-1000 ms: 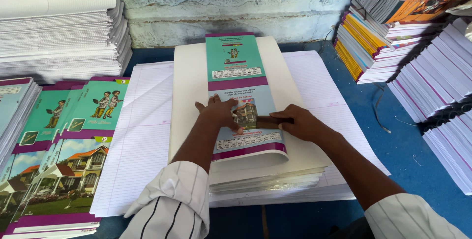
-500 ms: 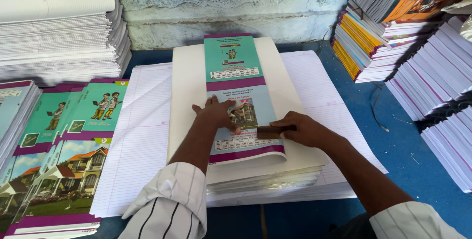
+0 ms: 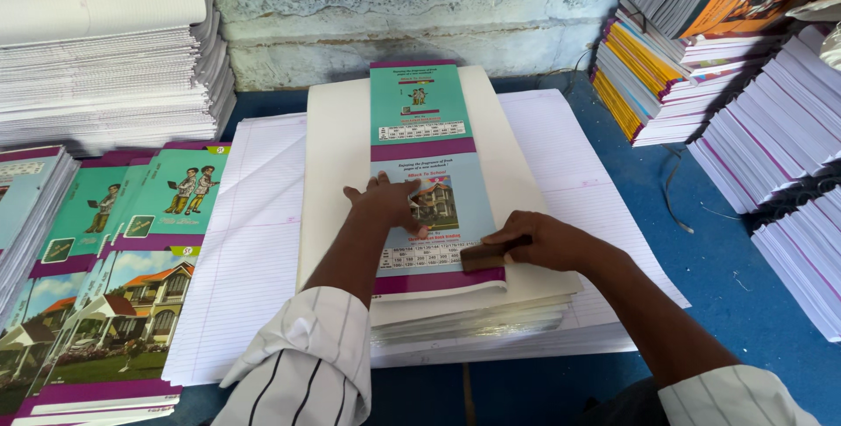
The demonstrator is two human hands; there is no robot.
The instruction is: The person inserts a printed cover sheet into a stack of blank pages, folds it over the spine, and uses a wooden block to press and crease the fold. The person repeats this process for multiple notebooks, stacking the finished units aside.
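Since a sec ago, right hand (image 3: pixel 547 242) slid its small dark block (image 3: pixel 492 252) out toward the right edge of the printed cover sheet (image 3: pixel 420 172); left hand (image 3: pixel 385 202) barely moved. Blue tabletop (image 3: pixel 727 277) holds it all. Big lined paper sheets (image 3: pixel 254 251) lie under a thick cream paper stack (image 3: pixel 337 172), w/ the cover sheet on top, in the middle. Left hand is spread flat, pressing the cover. Right hand is pinching the block. Cover looks thin, light, bendy & prob a bit slippery: hold flat, lift by an edge.
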